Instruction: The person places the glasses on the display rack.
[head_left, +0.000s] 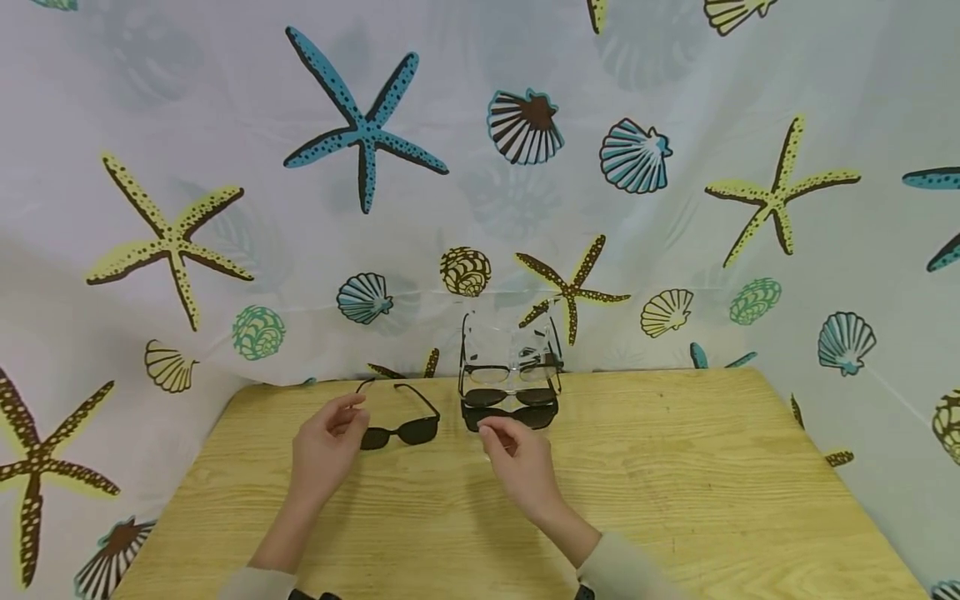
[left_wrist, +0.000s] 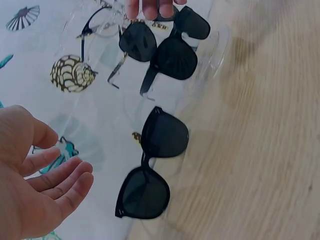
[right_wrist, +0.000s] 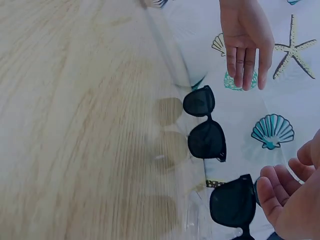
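A pair of black sunglasses (head_left: 417, 431) sits on the table with its temples unfolded toward the curtain. My left hand (head_left: 327, 450) hovers beside its left lens, fingers loosely bent; the left wrist view shows this hand (left_wrist: 47, 175) apart from the sunglasses (left_wrist: 165, 135) and holding nothing. To the right, a clear stand (left_wrist: 217, 55) carries several pairs of glasses, one above another, with dark sunglasses (head_left: 536, 415) lowest. My right hand (head_left: 521, 467) is just in front of those. In the right wrist view its relaxed fingers (right_wrist: 280, 192) overlap the edge of the sunglasses (right_wrist: 232, 202), with nothing visible in the grasp.
The wooden table (head_left: 675, 483) reaches back to a white curtain (head_left: 420, 242) printed with starfish and shells. Above the dark pairs on the stand is a pair of clear-lensed glasses (head_left: 487, 373). Light sleeves (head_left: 626, 571) cover both forearms.
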